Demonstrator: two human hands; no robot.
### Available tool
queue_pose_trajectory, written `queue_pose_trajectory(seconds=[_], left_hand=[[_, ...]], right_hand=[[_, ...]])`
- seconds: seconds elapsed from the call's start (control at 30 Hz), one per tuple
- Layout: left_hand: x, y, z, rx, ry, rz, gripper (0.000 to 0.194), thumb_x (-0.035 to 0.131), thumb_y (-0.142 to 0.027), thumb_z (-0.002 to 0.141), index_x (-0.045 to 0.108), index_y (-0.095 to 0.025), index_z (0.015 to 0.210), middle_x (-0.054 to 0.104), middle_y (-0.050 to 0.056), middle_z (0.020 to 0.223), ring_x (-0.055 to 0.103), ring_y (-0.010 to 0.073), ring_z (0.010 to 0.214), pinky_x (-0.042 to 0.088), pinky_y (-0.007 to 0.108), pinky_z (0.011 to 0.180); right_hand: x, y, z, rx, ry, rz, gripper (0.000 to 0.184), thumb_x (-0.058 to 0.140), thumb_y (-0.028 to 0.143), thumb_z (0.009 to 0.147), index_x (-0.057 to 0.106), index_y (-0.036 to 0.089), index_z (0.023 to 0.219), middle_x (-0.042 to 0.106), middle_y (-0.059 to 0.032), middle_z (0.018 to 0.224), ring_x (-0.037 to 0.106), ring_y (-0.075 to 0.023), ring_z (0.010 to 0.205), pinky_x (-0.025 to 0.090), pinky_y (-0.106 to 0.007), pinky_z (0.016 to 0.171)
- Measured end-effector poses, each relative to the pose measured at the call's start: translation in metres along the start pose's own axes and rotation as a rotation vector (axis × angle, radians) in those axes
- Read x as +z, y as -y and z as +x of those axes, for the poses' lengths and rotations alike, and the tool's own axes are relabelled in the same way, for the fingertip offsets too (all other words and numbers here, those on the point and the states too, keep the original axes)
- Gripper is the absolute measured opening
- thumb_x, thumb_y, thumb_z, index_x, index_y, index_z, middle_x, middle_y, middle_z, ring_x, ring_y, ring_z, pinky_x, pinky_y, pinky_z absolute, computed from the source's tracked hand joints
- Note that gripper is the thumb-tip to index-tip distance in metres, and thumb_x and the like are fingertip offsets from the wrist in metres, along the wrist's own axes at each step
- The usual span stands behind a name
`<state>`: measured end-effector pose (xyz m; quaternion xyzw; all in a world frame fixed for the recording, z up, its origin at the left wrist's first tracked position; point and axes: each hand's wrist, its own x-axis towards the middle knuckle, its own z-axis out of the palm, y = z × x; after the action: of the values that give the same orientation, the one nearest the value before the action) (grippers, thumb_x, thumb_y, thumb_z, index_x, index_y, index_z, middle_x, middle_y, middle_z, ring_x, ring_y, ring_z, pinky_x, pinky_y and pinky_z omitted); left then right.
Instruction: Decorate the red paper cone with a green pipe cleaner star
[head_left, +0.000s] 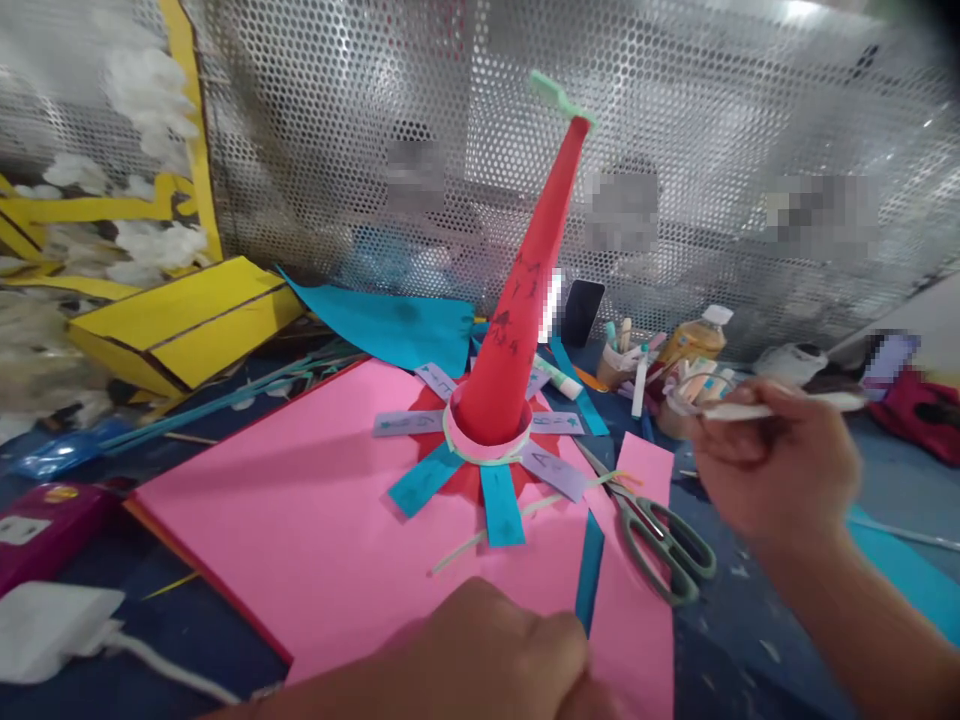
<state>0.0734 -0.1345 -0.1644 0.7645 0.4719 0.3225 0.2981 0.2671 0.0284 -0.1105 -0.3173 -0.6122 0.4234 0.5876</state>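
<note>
Head view: a slim white tool [739,411] is held in the pinched fingers of the right hand [784,470], right of the red cone [517,320], its long axis laid sideways, one end towards the cone. Nearer the cone, in front, the left hand [487,650] is curled; whether anything is gripped there cannot be told.

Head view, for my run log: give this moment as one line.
right hand: holds white pen-like item | left hand: over pink sheet | red cone: on pink sheet | scissors: unheld, beside cone
</note>
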Motion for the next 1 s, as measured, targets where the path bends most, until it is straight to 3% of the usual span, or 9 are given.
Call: queue_pose_trajectory(seconds=[0.03,0.1,0.23,0.33,0.47,0.73,0.8,0.9,1.0], left_hand=[[0.003,0.000,-0.002,0.045,-0.003,0.035,0.036,0.058,-0.042,0.095,0.052,-0.025,0.064,0.040,-0.005,0.050,0.036,0.0139,0.045,0.024,0.030,0.048],[0.005,0.001,-0.004,0.115,-0.033,0.114,0.032,0.061,-0.037,0.093,0.050,-0.025,0.066,0.042,-0.004,0.053,0.038,0.0143,0.047,0.023,0.032,0.050],[-0.015,0.012,0.005,0.078,-0.284,0.329,0.022,0.050,-0.027,0.094,0.043,-0.024,0.073,0.049,-0.002,0.063,0.042,0.0156,0.053,0.025,0.032,0.053],[-0.040,0.029,0.017,-0.157,-0.467,0.430,0.009,0.047,-0.026,0.093,0.043,-0.024,0.085,0.050,-0.002,0.072,0.049,0.0176,0.062,0.030,0.030,0.056],[-0.061,0.049,0.028,-0.281,-0.534,0.491,0.013,0.053,-0.024,0.089,0.041,-0.023,0.096,0.055,0.003,0.092,0.055,0.0198,0.074,0.035,0.029,0.058],[-0.064,0.053,0.030,-0.299,-0.584,0.359,0.019,0.056,-0.021,0.089,0.039,-0.024,0.096,0.054,0.005,0.101,0.058,0.0206,0.084,0.046,0.033,0.068],[-0.066,0.053,0.030,-0.262,-0.613,0.394,0.019,0.056,-0.020,0.088,0.039,-0.024,0.095,0.054,0.007,0.103,0.059,0.0234,0.092,0.048,0.036,0.072],[-0.066,0.048,0.028,-0.073,-0.647,0.490,0.014,0.053,-0.016,0.089,0.040,-0.023,0.089,0.057,0.008,0.099,0.059,0.0256,0.096,0.049,0.038,0.077],[-0.052,0.033,0.022,0.141,-0.464,0.551,0.019,0.046,-0.013,0.092,0.043,-0.023,0.077,0.056,0.001,0.073,0.055,0.0186,0.069,0.044,0.033,0.063]], right_hand=[[-0.003,-0.004,0.005,-0.056,-0.057,-0.060,0.022,0.058,0.042,0.092,0.055,0.028,0.075,0.045,0.0051,0.050,0.040,-0.0146,0.040,0.035,-0.029,0.043],[-0.003,-0.015,0.004,-0.039,0.109,-0.270,0.018,0.056,0.044,0.098,0.062,0.027,0.099,0.069,-0.0032,0.078,0.062,-0.0200,0.060,0.047,-0.033,0.054],[0.001,-0.035,-0.015,-0.232,0.548,-0.777,0.022,0.047,0.030,0.103,0.062,0.027,0.118,0.074,-0.0089,0.112,0.071,-0.0269,0.099,0.053,-0.038,0.081],[0.002,-0.039,-0.019,-0.271,0.698,-0.993,0.028,0.050,0.021,0.097,0.060,0.026,0.123,0.075,-0.0089,0.114,0.072,-0.0289,0.099,0.052,-0.035,0.076],[0.003,-0.036,-0.020,-0.209,0.763,-0.975,0.028,0.048,0.018,0.096,0.059,0.025,0.121,0.076,-0.0081,0.106,0.073,-0.0272,0.090,0.050,-0.032,0.070],[0.021,-0.015,-0.040,-0.180,1.026,-0.617,0.024,0.048,0.023,0.102,0.060,0.027,0.122,0.075,-0.0072,0.109,0.072,-0.0222,0.093,0.053,-0.032,0.080],[0.023,-0.014,-0.042,-0.163,1.041,-0.562,0.025,0.047,0.025,0.104,0.063,0.026,0.123,0.075,-0.0082,0.110,0.071,-0.0223,0.098,0.054,-0.031,0.081],[0.022,-0.019,-0.042,-0.073,0.882,-0.431,0.027,0.048,0.033,0.106,0.067,0.024,0.123,0.075,-0.0083,0.105,0.071,-0.0209,0.091,0.055,-0.030,0.076],[0.022,-0.027,-0.042,0.032,0.677,-0.333,0.033,0.050,0.042,0.105,0.073,0.023,0.118,0.076,-0.0080,0.100,0.070,-0.0206,0.088,0.056,-0.030,0.076]])
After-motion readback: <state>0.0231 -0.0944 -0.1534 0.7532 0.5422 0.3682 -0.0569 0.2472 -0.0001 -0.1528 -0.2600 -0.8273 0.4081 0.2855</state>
